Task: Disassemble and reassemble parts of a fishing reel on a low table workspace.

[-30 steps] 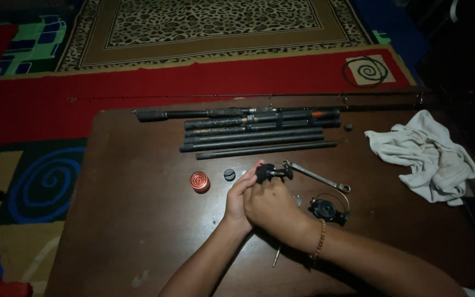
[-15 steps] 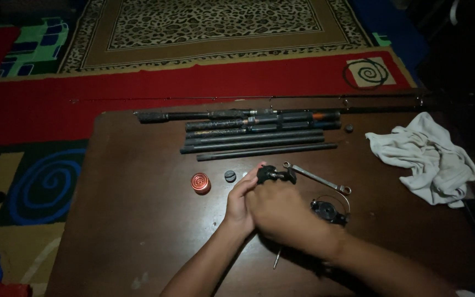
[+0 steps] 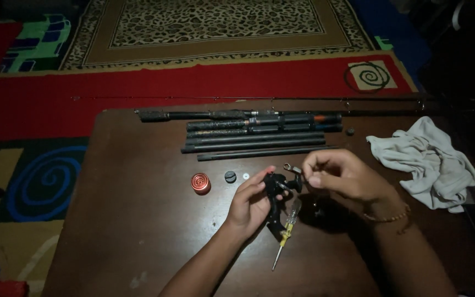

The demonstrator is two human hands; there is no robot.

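Two hands over brown table (image 3: 138, 220), left hand (image 3: 251, 202) grasping black reel body (image 3: 277, 190), right hand (image 3: 341, 177) pinching its small metal part (image 3: 289, 168), red round cap (image 3: 200, 183) nearby.

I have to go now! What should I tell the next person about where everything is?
Left hand holds the black reel body above the table.
Right hand pinches a small metal part at the top of the reel body.
A yellow-handled screwdriver lies under the hands.
Red round cap and two small pieces sit left of the hands; rod sections lie behind; white cloth on the right.
The reel is in pieces, not whole.
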